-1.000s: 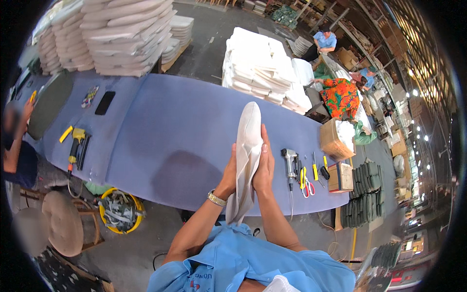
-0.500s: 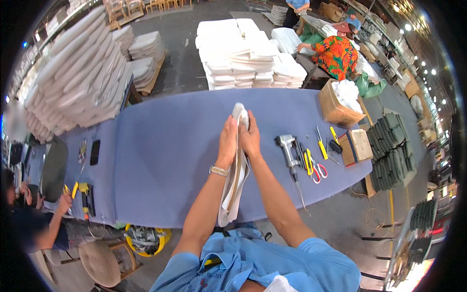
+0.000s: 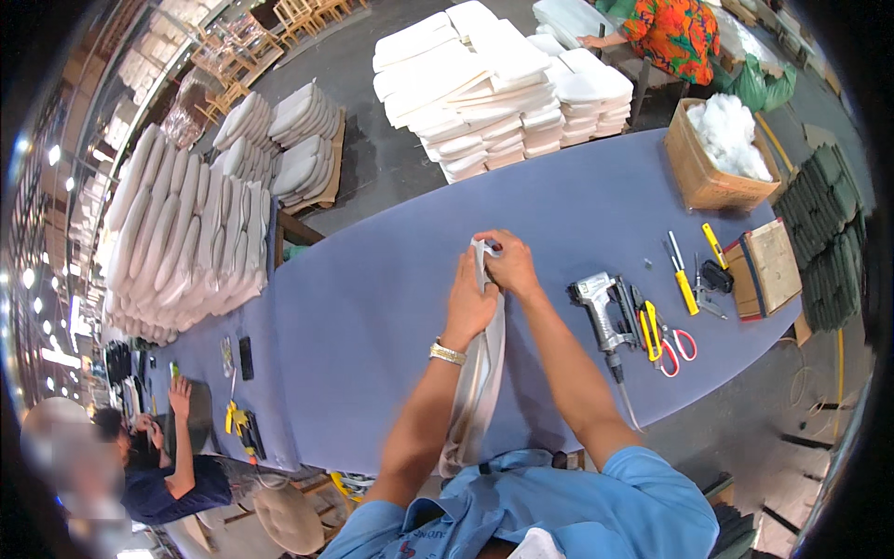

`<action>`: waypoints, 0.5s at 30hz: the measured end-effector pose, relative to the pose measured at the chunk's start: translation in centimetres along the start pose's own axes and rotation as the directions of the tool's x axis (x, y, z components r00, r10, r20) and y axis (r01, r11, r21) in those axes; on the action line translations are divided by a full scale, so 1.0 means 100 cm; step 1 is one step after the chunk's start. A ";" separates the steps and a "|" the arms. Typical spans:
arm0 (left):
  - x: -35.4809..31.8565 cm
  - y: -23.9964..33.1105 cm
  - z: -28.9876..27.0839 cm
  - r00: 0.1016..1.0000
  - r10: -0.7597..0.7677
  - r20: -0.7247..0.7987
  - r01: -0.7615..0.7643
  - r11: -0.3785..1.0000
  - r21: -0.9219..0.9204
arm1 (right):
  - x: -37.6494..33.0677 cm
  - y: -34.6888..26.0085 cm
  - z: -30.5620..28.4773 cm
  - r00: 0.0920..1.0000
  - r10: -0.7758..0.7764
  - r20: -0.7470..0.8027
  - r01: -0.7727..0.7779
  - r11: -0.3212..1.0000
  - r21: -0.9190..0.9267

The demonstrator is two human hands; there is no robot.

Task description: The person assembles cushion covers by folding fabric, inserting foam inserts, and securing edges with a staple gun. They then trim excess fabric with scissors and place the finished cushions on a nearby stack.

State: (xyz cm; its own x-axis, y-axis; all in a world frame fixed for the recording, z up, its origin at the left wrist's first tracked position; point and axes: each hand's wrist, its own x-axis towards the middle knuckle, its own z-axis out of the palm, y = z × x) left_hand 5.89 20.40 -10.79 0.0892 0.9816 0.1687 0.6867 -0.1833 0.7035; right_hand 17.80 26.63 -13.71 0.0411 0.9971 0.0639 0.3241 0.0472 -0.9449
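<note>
A flat, whitish padded panel (image 3: 481, 382), perhaps a seat cushion, stands on its edge between my arms, its near end close to my body. My left hand (image 3: 470, 303) grips it from the left side, fingers pointing toward its far end. At that far end, my right hand (image 3: 512, 265) has its fingers curled over the pale cover's edge and closed on it. What the fingertips pinch there is partly hidden. Nearest to my right arm on the blue-covered table (image 3: 372, 326) lies a grey staple gun (image 3: 599, 312) with a hose.
Right of the staple gun are red-handled scissors (image 3: 677, 345), a yellow cutter (image 3: 649, 331), a yellow-handled screwdriver (image 3: 684, 284) and a small box (image 3: 765, 270). A carton of white stuffing (image 3: 712, 186) stands far right. White cushion stacks (image 3: 484, 84) rise beyond. A co-worker (image 3: 177, 475) is at left.
My right hand has gone from lying flat against the panel to curled fingers at its far end. My left hand now sits nearer me along it. The whole view has turned.
</note>
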 end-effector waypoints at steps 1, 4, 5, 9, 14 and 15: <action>0.008 0.000 0.005 0.998 -0.062 -0.008 0.062 0.995 -0.076 | 0.004 0.002 -0.003 1.000 -0.008 0.009 0.008 1.000 -0.030; 0.025 0.029 0.007 0.965 -0.257 -0.045 0.232 0.925 -0.301 | 0.013 0.006 -0.005 0.992 -0.004 -0.125 0.000 0.999 -0.035; 0.034 0.023 0.009 0.952 -0.305 -0.006 0.291 0.911 -0.291 | 0.017 0.008 -0.008 0.990 0.008 -0.143 -0.017 0.998 -0.059; 0.045 0.012 0.012 0.899 -0.438 -0.009 0.384 0.798 -0.465 | 0.029 -0.013 -0.016 0.987 0.144 -0.071 -0.152 0.981 -0.119; 0.014 0.023 -0.003 0.826 -0.557 0.085 0.402 0.477 -0.782 | -0.004 -0.015 0.006 0.970 0.049 -0.239 -0.016 0.991 0.136; 0.010 0.020 -0.007 0.810 -0.579 0.094 0.379 0.393 -0.838 | -0.006 -0.016 0.016 0.971 0.020 -0.237 0.014 0.990 0.140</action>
State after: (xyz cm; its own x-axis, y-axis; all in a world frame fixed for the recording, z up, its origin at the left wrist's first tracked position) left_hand 6.83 21.00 -8.69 -0.2571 0.9062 -0.3356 -0.3006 0.2551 0.9190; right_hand 15.70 26.05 -12.79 0.2703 0.9553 0.1195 0.1890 0.0690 -0.9795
